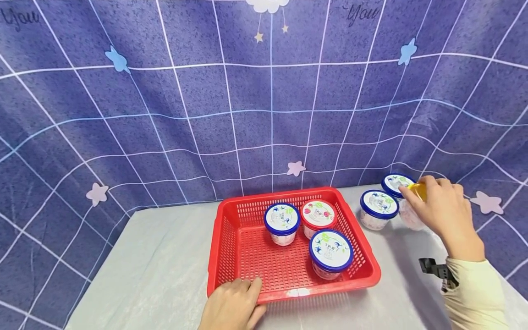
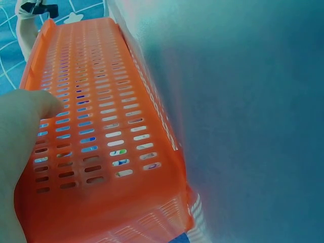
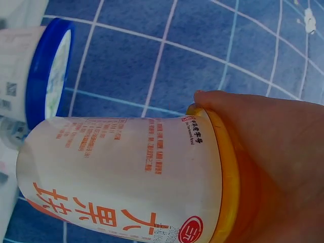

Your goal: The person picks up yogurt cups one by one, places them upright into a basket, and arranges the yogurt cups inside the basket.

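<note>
My left hand (image 1: 233, 305) grips the front rim of a red slotted basket (image 1: 280, 195) near its left corner, fingers over the edge and thumb against the outer wall. Inside the basket stand a blue-lidded tub (image 1: 282, 219), a red-lidded tub (image 1: 319, 214) and, nearer the front right, another blue-lidded tub (image 1: 331, 250). To the right of the basket, my right hand (image 1: 447, 211) holds a white tub (image 3: 121, 177) with an orange-yellow lid by its lid end. Orange print covers its side. The palm hides part of the lid.
Two blue-lidded tubs stand just right of the basket, one nearer (image 1: 379, 204) and one behind (image 1: 397, 182), close beside the held tub. A pale cover lies over the table (image 1: 161, 256). A blue gridded curtain (image 1: 247, 91) hangs along the back.
</note>
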`<action>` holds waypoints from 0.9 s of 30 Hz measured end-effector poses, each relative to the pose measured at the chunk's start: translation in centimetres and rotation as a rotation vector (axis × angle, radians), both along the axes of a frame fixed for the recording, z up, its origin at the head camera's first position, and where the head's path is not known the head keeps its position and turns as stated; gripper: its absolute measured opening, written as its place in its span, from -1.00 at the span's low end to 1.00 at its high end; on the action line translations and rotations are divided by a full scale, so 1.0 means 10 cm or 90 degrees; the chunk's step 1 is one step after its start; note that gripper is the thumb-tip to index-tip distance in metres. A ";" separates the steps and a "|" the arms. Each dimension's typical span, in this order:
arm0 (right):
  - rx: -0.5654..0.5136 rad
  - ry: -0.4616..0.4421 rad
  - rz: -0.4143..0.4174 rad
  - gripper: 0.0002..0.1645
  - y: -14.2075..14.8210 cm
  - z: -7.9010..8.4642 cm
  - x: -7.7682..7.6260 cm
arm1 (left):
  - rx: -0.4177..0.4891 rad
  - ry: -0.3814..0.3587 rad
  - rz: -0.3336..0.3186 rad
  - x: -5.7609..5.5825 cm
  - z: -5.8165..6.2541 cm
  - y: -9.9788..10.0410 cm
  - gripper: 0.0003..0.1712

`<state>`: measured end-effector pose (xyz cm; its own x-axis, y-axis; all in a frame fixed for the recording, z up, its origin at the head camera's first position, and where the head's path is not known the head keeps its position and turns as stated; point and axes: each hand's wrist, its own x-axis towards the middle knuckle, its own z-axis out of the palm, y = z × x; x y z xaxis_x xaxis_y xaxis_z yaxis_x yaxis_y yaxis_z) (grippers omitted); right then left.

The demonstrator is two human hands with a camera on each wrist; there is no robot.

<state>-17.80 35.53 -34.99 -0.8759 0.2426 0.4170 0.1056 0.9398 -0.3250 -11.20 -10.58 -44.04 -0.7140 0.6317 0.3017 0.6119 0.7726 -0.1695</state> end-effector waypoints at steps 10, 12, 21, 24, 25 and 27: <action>-0.002 0.038 0.007 -0.23 -0.23 0.20 0.16 | -0.006 -0.020 0.008 0.01 0.02 0.00 -0.53; -0.003 0.048 0.008 -0.23 -0.28 0.23 0.19 | -0.007 -0.026 0.010 0.01 0.03 0.00 -0.53; -0.009 0.082 0.023 -0.25 -0.43 0.34 0.31 | -0.010 -0.027 0.010 0.02 0.04 0.00 -0.53; -0.004 0.092 0.029 -0.27 -0.48 0.36 0.33 | -0.006 -0.016 0.006 0.01 0.03 0.00 -0.53; -0.002 0.098 0.032 -0.28 -0.50 0.36 0.34 | -0.005 -0.012 0.006 0.01 0.03 0.00 -0.53; 0.001 0.111 0.039 -0.30 -0.54 0.38 0.36 | -0.005 -0.012 0.006 0.01 0.03 0.00 -0.53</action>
<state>-14.23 30.17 -31.23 -0.8038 0.1907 0.5635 -0.0092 0.9431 -0.3323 -11.08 -10.60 -43.78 -0.7259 0.6268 0.2830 0.6071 0.7774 -0.1645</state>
